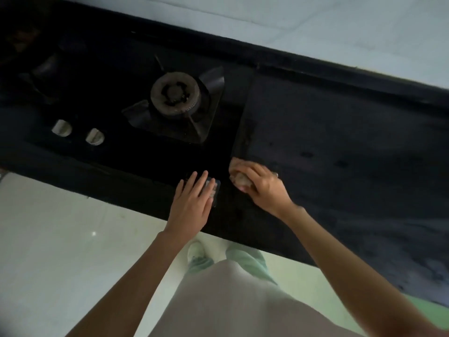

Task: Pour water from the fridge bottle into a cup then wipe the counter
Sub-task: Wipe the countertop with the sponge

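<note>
**Right hand works a cloth along the stove's edge**

The right hand, fingers curled over a bunched pale cloth, presses it to the dark counter just beside the front right corner of the gas hob. The left hand lies flat with fingers straight, resting over a small clear object at the hob's front edge; what that object is cannot be told, and it may or may not be the cup. No bottle is in view.

The step in hand appears to be the wiping. To do it well, the cloth should stay flattened under the palm, not balled up, so that more of it meets the surface. Strokes are best drawn away from the hob seam and toward the open counter on the right, where faint dark marks show, so that water is not pushed into the gap beside the burner. The left hand should steady or lift the clear object so the cloth can pass beneath it without knocking it off the front edge.
</note>
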The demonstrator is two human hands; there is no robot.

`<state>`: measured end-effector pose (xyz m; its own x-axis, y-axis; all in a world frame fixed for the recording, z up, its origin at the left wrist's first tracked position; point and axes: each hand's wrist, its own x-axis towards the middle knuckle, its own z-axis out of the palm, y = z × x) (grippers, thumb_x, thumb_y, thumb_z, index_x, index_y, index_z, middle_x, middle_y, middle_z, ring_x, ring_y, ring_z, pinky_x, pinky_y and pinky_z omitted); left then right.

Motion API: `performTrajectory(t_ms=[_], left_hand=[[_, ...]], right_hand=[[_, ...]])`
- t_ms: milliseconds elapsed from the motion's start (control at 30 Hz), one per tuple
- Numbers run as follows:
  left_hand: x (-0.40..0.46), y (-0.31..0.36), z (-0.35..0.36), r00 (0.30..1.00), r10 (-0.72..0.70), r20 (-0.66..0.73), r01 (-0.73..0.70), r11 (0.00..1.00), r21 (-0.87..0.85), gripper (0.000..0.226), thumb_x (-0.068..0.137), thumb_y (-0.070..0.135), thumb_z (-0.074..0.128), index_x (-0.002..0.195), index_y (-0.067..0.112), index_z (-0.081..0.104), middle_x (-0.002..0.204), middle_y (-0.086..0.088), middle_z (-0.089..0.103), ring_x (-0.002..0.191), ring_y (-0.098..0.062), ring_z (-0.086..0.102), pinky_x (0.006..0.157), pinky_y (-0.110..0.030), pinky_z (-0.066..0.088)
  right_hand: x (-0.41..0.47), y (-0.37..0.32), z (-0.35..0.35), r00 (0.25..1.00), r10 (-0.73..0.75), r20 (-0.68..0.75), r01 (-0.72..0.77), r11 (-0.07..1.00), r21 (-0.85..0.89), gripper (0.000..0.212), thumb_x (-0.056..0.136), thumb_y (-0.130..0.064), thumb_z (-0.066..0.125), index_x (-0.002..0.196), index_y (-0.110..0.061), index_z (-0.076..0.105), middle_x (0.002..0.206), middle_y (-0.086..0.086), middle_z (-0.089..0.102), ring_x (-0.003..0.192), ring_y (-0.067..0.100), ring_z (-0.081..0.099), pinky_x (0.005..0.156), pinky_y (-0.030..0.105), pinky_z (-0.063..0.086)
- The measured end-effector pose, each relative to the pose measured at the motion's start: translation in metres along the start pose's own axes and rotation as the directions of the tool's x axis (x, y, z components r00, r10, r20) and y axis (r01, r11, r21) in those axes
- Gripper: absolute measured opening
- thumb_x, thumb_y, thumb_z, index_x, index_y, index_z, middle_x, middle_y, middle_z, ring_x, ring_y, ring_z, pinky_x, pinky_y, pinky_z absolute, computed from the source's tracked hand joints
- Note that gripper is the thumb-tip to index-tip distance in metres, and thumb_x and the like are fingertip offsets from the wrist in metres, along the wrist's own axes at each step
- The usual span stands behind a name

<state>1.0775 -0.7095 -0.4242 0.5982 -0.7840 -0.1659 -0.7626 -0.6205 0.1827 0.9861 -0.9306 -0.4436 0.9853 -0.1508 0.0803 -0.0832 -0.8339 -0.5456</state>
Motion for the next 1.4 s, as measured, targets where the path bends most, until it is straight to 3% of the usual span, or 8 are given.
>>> performTrajectory(t_ms=[267,400,567,700,967,1233,1300,1400], left_hand=[[-0.012,-0.043,0.002,0.993,0.115,0.038,-0.115,0.993,0.014,0.050,0.097,0.028,0.046,0.145,0.016,0.039,0.154,-0.009,0.033,0.142,-0.032,0.030,0.113,-0.052,0.027],[-0.013,-0.053,0.003,0.982,0.187,0.035,-0.188,0.982,0.031,0.051,0.097,0.028,0.049,0.146,0.018,0.037,0.155,-0.009,0.032,0.142,-0.031,0.030,0.113,-0.051,0.028],[-0.020,-0.062,0.006,0.964,0.267,-0.006,-0.267,0.964,-0.001,0.052,0.096,0.027,0.050,0.145,0.018,0.038,0.154,-0.010,0.033,0.142,-0.033,0.028,0.113,-0.054,0.029],[-0.030,-0.066,0.010,0.933,0.360,-0.015,-0.359,0.933,0.010,0.051,0.093,0.024,0.057,0.142,0.015,0.044,0.151,-0.012,0.038,0.139,-0.035,0.034,0.110,-0.055,0.033],[-0.032,-0.066,0.009,0.938,0.345,0.034,-0.346,0.938,0.028,0.052,0.098,0.030,0.047,0.147,0.019,0.035,0.155,-0.008,0.030,0.144,-0.032,0.025,0.115,-0.052,0.025],[-0.031,-0.065,0.008,0.932,0.360,0.026,-0.361,0.932,0.021,0.054,0.093,0.024,0.059,0.144,0.016,0.042,0.152,-0.010,0.036,0.141,-0.035,0.031,0.111,-0.055,0.029],[-0.031,-0.065,0.007,0.933,0.360,0.025,-0.361,0.932,0.033,0.055,0.092,0.024,0.059,0.144,0.016,0.042,0.152,-0.010,0.037,0.140,-0.035,0.033,0.110,-0.055,0.029],[-0.029,-0.066,0.005,0.923,0.383,0.038,-0.384,0.921,0.066,0.055,0.089,0.023,0.065,0.141,0.014,0.047,0.148,-0.012,0.042,0.135,-0.038,0.040,0.105,-0.056,0.035]], right_hand=[[0.109,0.031,-0.022,0.930,0.360,-0.076,-0.360,0.933,0.015,0.054,0.085,-0.024,0.066,0.136,-0.022,0.047,0.135,0.005,0.048,0.119,0.028,0.050,0.092,0.033,0.041],[0.057,-0.013,0.006,0.923,0.355,-0.148,-0.365,0.929,-0.052,0.056,0.083,-0.027,0.069,0.135,-0.021,0.047,0.134,0.003,0.050,0.116,0.028,0.053,0.086,0.044,0.051],[-0.055,-0.107,0.053,0.916,0.301,-0.266,-0.319,0.948,-0.023,0.045,0.085,-0.021,0.069,0.128,-0.019,0.055,0.132,0.001,0.054,0.116,0.020,0.052,0.089,0.029,0.043],[-0.092,-0.128,0.069,0.902,0.313,-0.296,-0.342,0.938,-0.050,0.038,0.088,-0.019,0.063,0.126,-0.017,0.057,0.131,0.002,0.056,0.114,0.021,0.054,0.081,0.030,0.049],[-0.036,-0.065,0.025,0.693,0.590,-0.414,-0.641,0.767,0.018,0.045,0.086,-0.024,0.066,0.128,-0.014,0.054,0.128,0.008,0.055,0.107,0.033,0.057,0.072,0.044,0.053],[-0.079,-0.129,0.070,0.822,0.424,-0.381,-0.469,0.883,-0.030,0.042,0.087,-0.022,0.065,0.127,-0.023,0.054,0.132,-0.003,0.052,0.112,0.022,0.054,0.065,0.032,0.052],[-0.110,-0.119,0.064,0.779,0.472,-0.414,-0.511,0.859,0.019,0.044,0.085,-0.017,0.067,0.127,-0.023,0.053,0.132,-0.003,0.051,0.113,0.023,0.054,0.075,0.037,0.052],[-0.142,-0.084,0.037,0.616,0.612,-0.496,-0.676,0.734,0.066,0.047,0.084,-0.018,0.069,0.127,-0.022,0.052,0.132,0.003,0.052,0.112,0.029,0.054,0.077,0.043,0.052]])
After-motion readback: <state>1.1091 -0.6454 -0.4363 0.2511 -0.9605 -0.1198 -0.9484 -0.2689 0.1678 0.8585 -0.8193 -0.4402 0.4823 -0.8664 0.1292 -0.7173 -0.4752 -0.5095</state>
